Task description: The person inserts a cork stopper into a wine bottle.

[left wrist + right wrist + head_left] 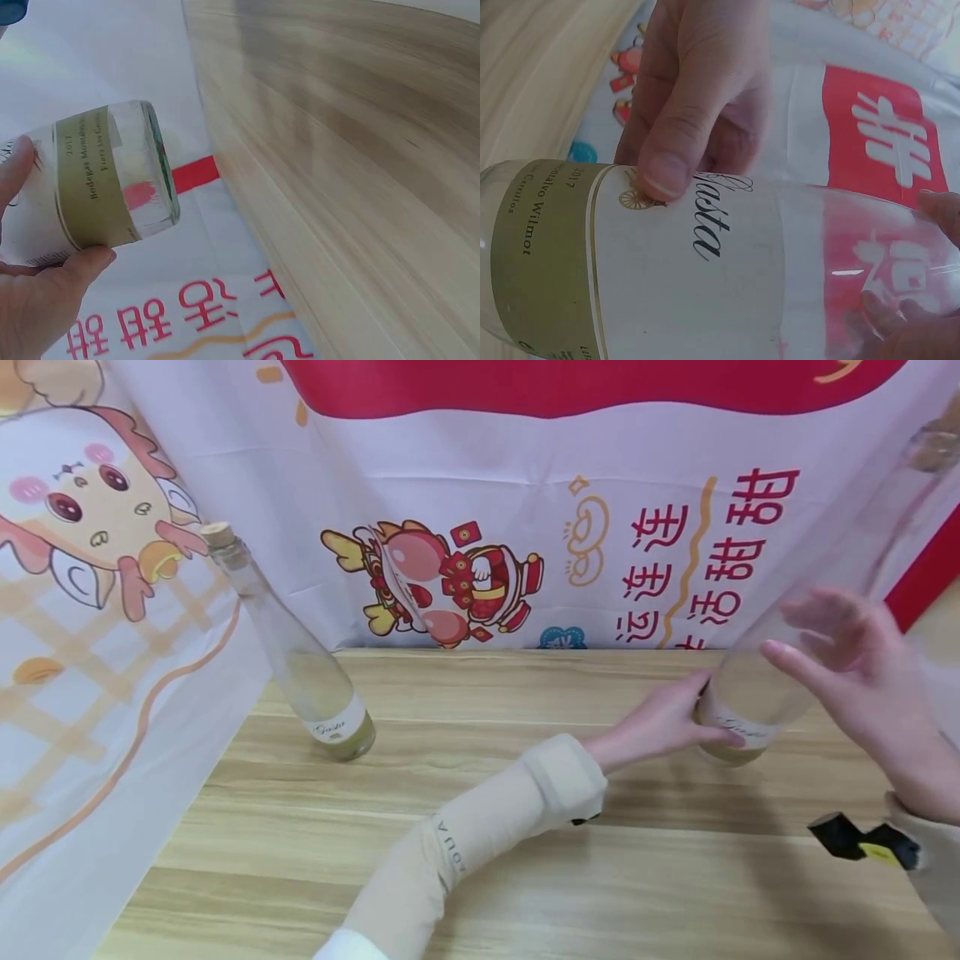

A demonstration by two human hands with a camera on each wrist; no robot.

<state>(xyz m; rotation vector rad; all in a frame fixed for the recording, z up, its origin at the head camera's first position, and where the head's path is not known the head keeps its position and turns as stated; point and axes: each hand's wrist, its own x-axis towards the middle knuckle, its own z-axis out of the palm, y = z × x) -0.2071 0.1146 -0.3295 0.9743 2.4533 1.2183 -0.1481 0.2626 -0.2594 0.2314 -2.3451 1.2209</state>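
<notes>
My left hand (671,722) holds a clear glass bottle (742,693) low on its body, with the thumb over the "Gasta" label (697,262). This bottle leans to the right, its cork (937,447) at the upper right. In the left wrist view, the bottle's base (161,165) appears apart from the tabletop. Beside the upper body is my right hand (873,685), thumb and fingers spread and slightly bent. Whether its fingers press the glass is unclear. A second corked bottle (307,677) with a similar label stands at the left of the table.
The wood-grain table (465,710) meets a white printed cloth (420,460) at the back, with red patches and cartoon figures. Another printed cloth (172,693) hangs at the left. A black strap piece (836,835) sticks out at my right wrist.
</notes>
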